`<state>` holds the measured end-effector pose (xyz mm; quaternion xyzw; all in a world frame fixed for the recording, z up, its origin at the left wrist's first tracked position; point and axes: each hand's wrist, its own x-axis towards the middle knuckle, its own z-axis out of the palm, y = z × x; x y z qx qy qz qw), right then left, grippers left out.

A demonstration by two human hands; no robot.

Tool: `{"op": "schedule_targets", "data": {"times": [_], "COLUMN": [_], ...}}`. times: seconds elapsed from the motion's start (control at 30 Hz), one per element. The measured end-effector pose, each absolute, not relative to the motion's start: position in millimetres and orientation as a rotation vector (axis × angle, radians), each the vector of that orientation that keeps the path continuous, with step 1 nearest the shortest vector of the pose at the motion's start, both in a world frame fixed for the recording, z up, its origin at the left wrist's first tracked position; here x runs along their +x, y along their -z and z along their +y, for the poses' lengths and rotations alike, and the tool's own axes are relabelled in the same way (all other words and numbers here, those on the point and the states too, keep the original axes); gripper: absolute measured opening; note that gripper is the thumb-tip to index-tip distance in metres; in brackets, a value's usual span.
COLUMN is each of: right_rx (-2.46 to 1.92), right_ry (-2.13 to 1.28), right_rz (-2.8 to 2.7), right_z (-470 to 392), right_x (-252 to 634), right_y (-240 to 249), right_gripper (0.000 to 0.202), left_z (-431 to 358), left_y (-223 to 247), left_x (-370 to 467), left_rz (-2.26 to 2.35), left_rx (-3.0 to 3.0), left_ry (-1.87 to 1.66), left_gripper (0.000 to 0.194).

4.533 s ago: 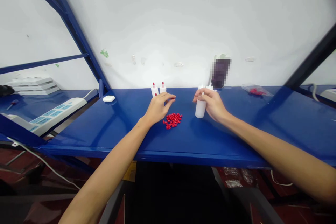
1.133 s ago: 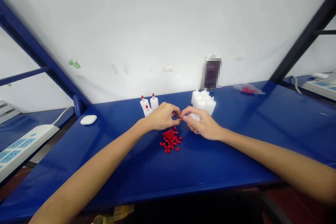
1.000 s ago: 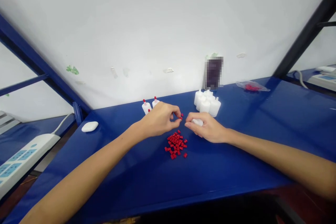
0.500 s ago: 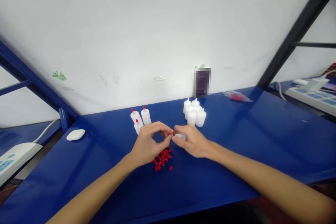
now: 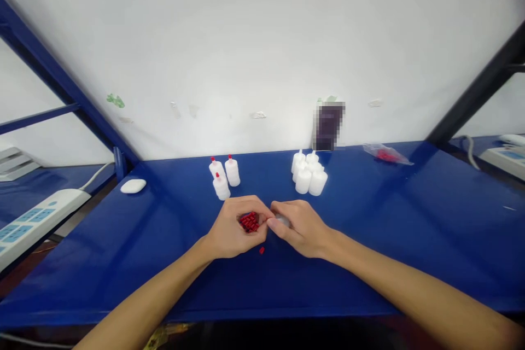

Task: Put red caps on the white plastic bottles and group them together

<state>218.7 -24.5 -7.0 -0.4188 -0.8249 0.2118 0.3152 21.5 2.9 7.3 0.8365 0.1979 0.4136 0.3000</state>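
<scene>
My right hand (image 5: 305, 229) is closed around a small white bottle (image 5: 283, 220), most of which its fingers cover. My left hand (image 5: 235, 232) pinches at the bottle's tip, where the small red cap between thumb and forefinger is now hidden. The fingertips of both hands meet. Through the loop of my left hand shows a pile of red caps (image 5: 249, 222) on the table, and one loose red cap (image 5: 261, 250) lies just in front. Behind my left hand stand three white bottles (image 5: 221, 188) with red caps on.
Several white bottles (image 5: 303, 181) with bare nozzles stand grouped behind my right hand. A clear bag (image 5: 388, 155) with red pieces lies at the back right of the blue table (image 5: 369, 219). A white rounded case (image 5: 133, 186) and a power strip (image 5: 36, 221) are at the left.
The view has shifted, so the table sits differently in the picture. My hands stay joined at the bottle's tip, and the red between my fingertips has gone out of sight.
</scene>
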Motion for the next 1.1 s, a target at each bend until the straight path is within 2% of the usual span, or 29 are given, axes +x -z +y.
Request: {"op": "schedule_targets", "data": {"times": [0.17, 0.4, 0.6, 0.87, 0.97, 1.1], "right_rx": [-1.210, -1.126, -1.047, -0.960, -0.933, -0.994], "right_ry": [-0.525, -0.594, -0.659, -0.714, -0.776, -0.807], "right_rz": [-2.193, -2.203, -2.186, -2.014, -1.902, -1.827], "right_z": [-26, -22, -21, -18, -16, -12], "right_x": [223, 226, 227, 223, 221, 221], "right_y": [9, 6, 4, 8, 12, 15], "right_gripper": [0.052, 0.053, 0.056, 0.055, 0.048, 0.041], "left_z": [-4, -8, -5, -2, 6, 32], "left_y": [1, 4, 4, 11, 8, -4], "left_x": [26, 34, 40, 47, 39, 6], "left_rz": [0.514, 0.514, 0.474, 0.584, 0.664, 0.949], "left_rx": [2.066, 2.073, 1.944, 2.001, 2.025, 1.978], "left_ry": [-1.086, -1.210, -1.072, -1.139, -1.281, -1.778], "left_gripper": [0.012, 0.014, 0.007, 0.017, 0.022, 0.023]}}
